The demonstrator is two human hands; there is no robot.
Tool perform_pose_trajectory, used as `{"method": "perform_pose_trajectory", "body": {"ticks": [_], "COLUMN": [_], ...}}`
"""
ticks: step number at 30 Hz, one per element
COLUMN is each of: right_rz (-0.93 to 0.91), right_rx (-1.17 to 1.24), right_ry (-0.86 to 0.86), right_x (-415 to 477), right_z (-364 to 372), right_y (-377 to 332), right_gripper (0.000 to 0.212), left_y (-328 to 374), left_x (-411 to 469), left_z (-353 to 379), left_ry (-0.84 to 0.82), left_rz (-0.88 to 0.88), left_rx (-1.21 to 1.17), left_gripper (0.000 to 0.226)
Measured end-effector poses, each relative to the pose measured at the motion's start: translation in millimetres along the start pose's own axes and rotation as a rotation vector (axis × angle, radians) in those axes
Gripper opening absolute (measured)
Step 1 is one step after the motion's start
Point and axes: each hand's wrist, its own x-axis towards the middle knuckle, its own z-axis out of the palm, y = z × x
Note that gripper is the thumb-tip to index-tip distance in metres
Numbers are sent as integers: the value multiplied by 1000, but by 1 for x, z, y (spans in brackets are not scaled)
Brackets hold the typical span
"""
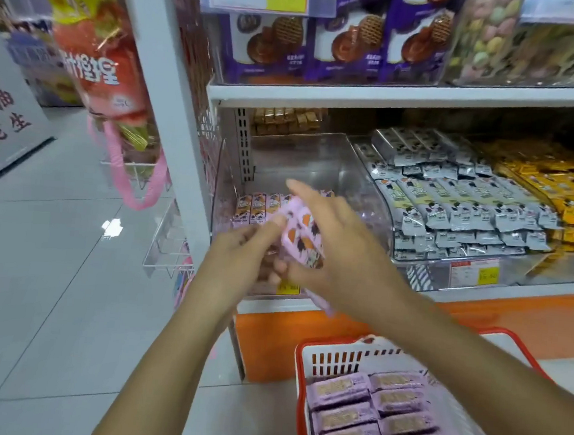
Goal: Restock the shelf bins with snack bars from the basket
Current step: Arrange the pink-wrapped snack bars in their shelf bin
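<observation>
Both hands meet in front of the leftmost clear shelf bin. My left hand and my right hand together hold a small bunch of purple snack bars, fingers curled round them. A short row of the same purple bars stands at the bin's front left; the rest of the bin's floor shows bare plastic. Below right, a white basket with a red rim sits on the floor, filled with several purple snack bars lying flat.
The neighbouring bin holds grey-white bars, then yellow packs at the right. Boxed cookies fill the shelf above. Hanging snack bags and a wire rack jut out at the shelf's left end, over tiled floor.
</observation>
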Motion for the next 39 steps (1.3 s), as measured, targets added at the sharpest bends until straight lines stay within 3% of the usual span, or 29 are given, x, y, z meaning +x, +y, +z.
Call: {"method": "perform_pose_trajectory", "body": {"ticks": [3, 6, 9, 13, 18, 27, 31, 33, 36, 39], "right_rz": [137, 257, 343, 400, 353, 360, 319, 286, 131, 22], "right_rx": [131, 159, 180, -4, -495, -619, -527, -392, -177, -94], "right_ry": [-98, -166, -217, -324, -476, -401, -413, -334, -34, 67], "right_x": [49, 101, 136, 143, 129, 121, 107, 96, 65, 10], "right_z": [-4, 9, 31, 65, 94, 86, 75, 64, 39, 19], "right_y": [4, 10, 9, 8, 20, 35, 35, 33, 35, 42], "right_gripper": [74, 58, 60, 61, 80, 92, 93, 80, 32, 28], "left_y": [-1, -12, -22, -25, -25, -26, -23, -21, -25, -40], "left_x": [9, 11, 11, 9, 9, 6, -3, -10, -19, -23], "left_z": [-16, -27, -32, -35, -36, -33, -24, -19, -11, 2], "left_ry": [189, 254, 271, 245, 210, 163, 153, 149, 74, -159], "left_rz": [131, 264, 261, 277, 296, 341, 438, 495, 503, 350], "left_rx": [171, 595, 737, 762, 821, 858, 824, 776, 796, 1049], "left_gripper": [12, 20, 26, 25, 22, 23, 17, 11, 28, 40]}}
